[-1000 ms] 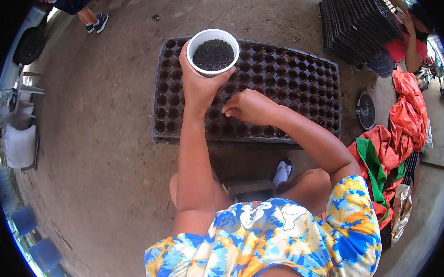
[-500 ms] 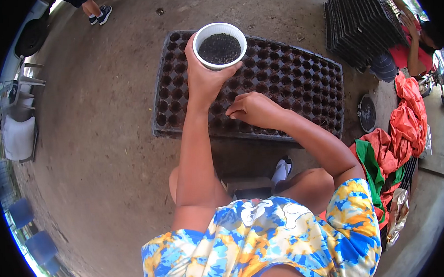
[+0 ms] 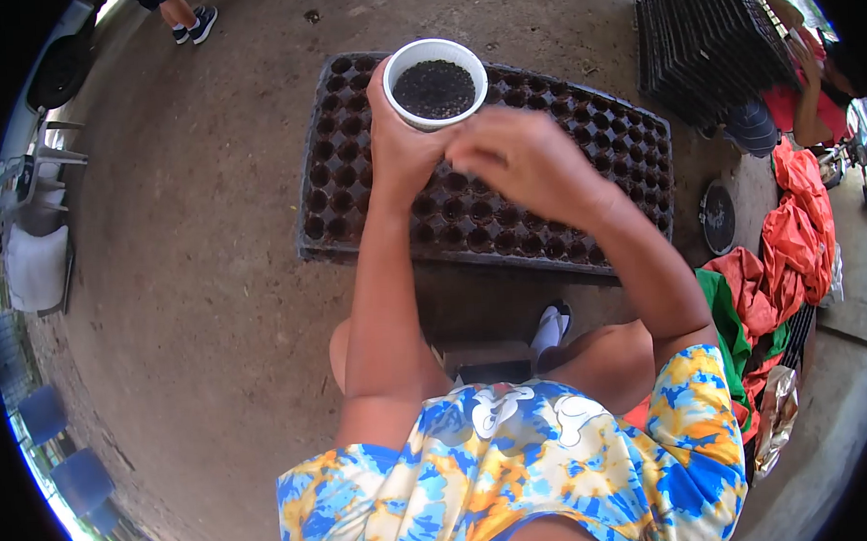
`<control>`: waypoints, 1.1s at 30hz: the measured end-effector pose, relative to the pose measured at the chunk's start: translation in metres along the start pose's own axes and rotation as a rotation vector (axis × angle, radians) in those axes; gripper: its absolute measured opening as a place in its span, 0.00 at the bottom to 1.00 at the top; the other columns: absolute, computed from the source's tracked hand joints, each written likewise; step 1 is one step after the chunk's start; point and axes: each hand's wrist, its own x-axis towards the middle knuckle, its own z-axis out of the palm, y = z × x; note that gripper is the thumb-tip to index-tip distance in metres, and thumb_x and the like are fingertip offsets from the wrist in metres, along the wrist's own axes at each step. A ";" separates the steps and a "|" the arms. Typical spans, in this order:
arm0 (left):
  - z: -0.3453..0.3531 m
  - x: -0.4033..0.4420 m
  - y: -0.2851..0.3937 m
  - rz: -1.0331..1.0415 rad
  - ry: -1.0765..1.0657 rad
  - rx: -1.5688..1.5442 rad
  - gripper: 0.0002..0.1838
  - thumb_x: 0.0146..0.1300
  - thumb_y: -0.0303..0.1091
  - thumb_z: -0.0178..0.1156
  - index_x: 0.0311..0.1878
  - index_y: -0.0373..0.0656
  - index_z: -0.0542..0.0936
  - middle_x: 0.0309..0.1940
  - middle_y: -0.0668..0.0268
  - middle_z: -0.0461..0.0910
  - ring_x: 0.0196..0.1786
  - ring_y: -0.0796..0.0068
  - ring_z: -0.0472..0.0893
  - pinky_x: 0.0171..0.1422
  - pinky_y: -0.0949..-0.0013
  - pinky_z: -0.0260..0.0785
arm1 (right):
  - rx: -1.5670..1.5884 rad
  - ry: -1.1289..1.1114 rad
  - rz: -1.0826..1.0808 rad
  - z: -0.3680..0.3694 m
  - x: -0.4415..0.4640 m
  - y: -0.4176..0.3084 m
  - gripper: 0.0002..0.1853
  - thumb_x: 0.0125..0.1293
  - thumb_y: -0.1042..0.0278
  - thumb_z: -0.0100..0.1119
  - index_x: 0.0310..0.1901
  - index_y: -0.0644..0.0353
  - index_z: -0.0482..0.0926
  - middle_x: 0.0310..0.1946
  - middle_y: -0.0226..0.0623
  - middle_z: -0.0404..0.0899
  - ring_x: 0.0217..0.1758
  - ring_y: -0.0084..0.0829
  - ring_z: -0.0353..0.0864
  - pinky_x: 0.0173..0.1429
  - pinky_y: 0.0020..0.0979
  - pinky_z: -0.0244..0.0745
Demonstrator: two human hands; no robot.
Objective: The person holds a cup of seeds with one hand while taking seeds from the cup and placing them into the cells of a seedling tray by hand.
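My left hand (image 3: 404, 156) is wrapped round a white cup (image 3: 484, 80) and holds it upright above the seedling tray. Small dark grains (image 3: 434, 89) lie inside the cup. Just right of the cup, close to the left thumb, is my right hand (image 3: 525, 160). It is blurred by motion, its fingers bent and drawn together; whatever may be between the fingertips is too small to make out. Below both hands the black seedling tray (image 3: 331, 248) rests with rows of round cells, which look lined with dark brown soil. Hands and cup hide part of its cells.
A tall stack of black trays (image 3: 704, 46) stands at upper right, beside another person (image 3: 809, 109). Red cloth (image 3: 794, 216) and a dark round lid-like object (image 3: 717, 217) lie at right. Someone's shoes (image 3: 200, 27) show at upper left, chairs (image 3: 41, 259) at far left.
My right hand has moved up from over the tray cells to beside the cup and left thumb. The cup in my left hand has shifted slightly up and right.
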 end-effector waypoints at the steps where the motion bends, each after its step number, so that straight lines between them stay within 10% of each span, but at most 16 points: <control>1: 0.000 -0.001 -0.001 -0.003 -0.005 -0.012 0.51 0.38 0.29 0.79 0.66 0.37 0.60 0.56 0.60 0.72 0.58 0.70 0.74 0.64 0.66 0.68 | -0.066 0.047 0.026 -0.010 0.015 -0.001 0.05 0.55 0.73 0.62 0.34 0.61 0.83 0.32 0.44 0.81 0.37 0.45 0.82 0.41 0.39 0.76; 6: 0.009 -0.003 0.005 0.013 -0.072 0.221 0.51 0.38 0.32 0.79 0.66 0.40 0.61 0.58 0.58 0.72 0.59 0.65 0.74 0.63 0.63 0.68 | -0.507 -0.428 0.238 0.003 0.065 0.027 0.08 0.58 0.70 0.60 0.37 0.62 0.83 0.38 0.45 0.82 0.41 0.45 0.82 0.46 0.41 0.77; 12: 0.009 0.001 0.007 -0.008 -0.087 0.127 0.50 0.38 0.30 0.79 0.65 0.40 0.61 0.58 0.62 0.70 0.60 0.70 0.71 0.66 0.64 0.64 | -0.384 -0.395 0.184 -0.001 0.076 0.025 0.09 0.57 0.72 0.56 0.38 0.62 0.83 0.35 0.46 0.83 0.39 0.45 0.83 0.45 0.40 0.78; 22: 0.001 0.001 -0.002 -0.029 -0.018 0.001 0.52 0.37 0.27 0.79 0.65 0.36 0.58 0.56 0.58 0.72 0.58 0.68 0.74 0.63 0.66 0.68 | 0.429 -0.127 0.432 -0.027 0.026 0.007 0.06 0.60 0.79 0.59 0.40 0.67 0.81 0.31 0.28 0.81 0.34 0.14 0.78 0.39 0.18 0.74; 33: -0.001 0.002 0.004 -0.042 0.015 0.016 0.50 0.37 0.26 0.79 0.65 0.37 0.59 0.55 0.59 0.73 0.58 0.69 0.75 0.63 0.66 0.68 | 0.239 -0.418 0.549 0.043 -0.075 0.029 0.09 0.60 0.75 0.61 0.42 0.62 0.84 0.36 0.39 0.85 0.37 0.31 0.85 0.45 0.30 0.78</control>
